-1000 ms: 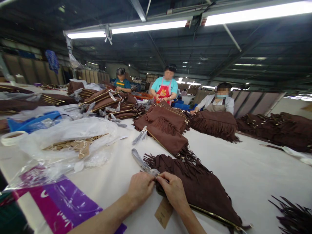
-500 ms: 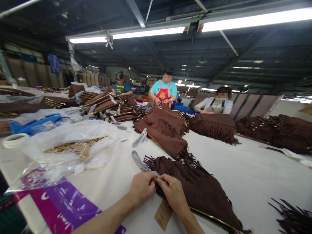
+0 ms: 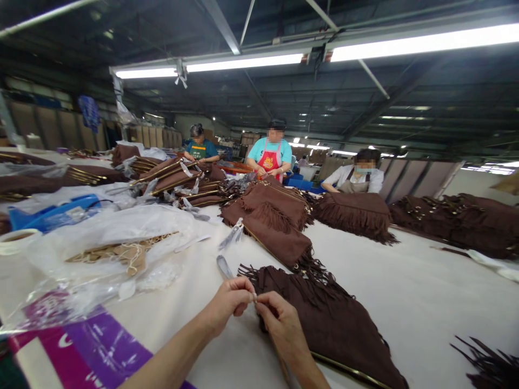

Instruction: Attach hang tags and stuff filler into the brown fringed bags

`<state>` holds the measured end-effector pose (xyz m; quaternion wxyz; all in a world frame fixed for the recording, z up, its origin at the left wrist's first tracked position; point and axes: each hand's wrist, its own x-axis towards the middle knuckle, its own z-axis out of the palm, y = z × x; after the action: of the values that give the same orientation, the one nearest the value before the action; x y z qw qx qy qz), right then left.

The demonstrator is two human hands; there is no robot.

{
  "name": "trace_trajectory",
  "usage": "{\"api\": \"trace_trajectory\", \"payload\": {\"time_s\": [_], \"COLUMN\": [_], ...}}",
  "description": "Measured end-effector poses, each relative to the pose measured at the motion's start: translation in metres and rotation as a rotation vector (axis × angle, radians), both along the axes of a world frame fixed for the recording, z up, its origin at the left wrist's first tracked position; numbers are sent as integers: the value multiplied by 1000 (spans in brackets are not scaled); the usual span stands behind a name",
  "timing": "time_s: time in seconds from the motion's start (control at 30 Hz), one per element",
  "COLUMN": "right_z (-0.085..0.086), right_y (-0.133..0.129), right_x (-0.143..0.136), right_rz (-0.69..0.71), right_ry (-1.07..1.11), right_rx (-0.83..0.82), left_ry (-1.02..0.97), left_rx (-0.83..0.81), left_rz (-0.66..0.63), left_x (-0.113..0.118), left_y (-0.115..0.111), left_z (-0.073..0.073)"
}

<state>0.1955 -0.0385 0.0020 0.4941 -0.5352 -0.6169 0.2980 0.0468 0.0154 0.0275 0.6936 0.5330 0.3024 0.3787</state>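
Note:
My left hand [image 3: 233, 300] and my right hand [image 3: 279, 321] meet fingertip to fingertip, both pinched closed around a small pale piece too tiny to name. Just right of them lies a dark brown fringed bag [image 3: 320, 319], its fringe toward the back and a gold zipper along its near edge. A brown paper tag [image 3: 286, 373] shows almost edge-on beneath my right hand. Behind my left hand, a grey plastic-wrapped strap end [image 3: 223, 266] rests on the table.
Brown bags [image 3: 267, 216] lie in piles at the back. On the left are clear plastic [image 3: 162, 227] with string tags [image 3: 138, 256], a purple-and-magenta bag [image 3: 105, 346], a tape roll [image 3: 18, 241] and a blue tool [image 3: 60, 213]. Several people work across the white table [image 3: 425, 302].
My hands have lifted slightly off the bag's edge, the left moving up and left. The paper tag, flat-on before, now shows nearly edge-on under my right hand.

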Motion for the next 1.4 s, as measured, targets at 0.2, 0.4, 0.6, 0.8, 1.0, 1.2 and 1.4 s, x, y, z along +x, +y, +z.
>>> {"api": "trace_trajectory", "payload": {"time_s": [0.2, 0.4, 0.6, 0.8, 1.0, 1.2, 1.4], "right_z": [1, 0, -1, -1, -2, 3, 10], "right_y": [3, 4, 4, 4, 5, 2, -3], "right_x": [7, 8, 7, 7, 9, 22, 24], "right_rz": [-38, -53, -107, -88, -71, 42, 183], "right_ry": [173, 218, 179, 140, 161, 763, 985], "right_rx": [-114, -130, -111, -125, -144, -285, -303], "left_ry": [179, 435, 465, 331, 234, 94, -128], "left_rx": [242, 526, 563, 371, 170, -102, -356], "left_rz": [59, 151, 181, 125, 115, 41, -48], "left_x": [6, 17, 20, 18, 17, 13, 6], "left_y": [2, 0, -2, 2, 2, 1, 6], "left_z": [-10, -25, -24, -23, -18, -12, -7]}}
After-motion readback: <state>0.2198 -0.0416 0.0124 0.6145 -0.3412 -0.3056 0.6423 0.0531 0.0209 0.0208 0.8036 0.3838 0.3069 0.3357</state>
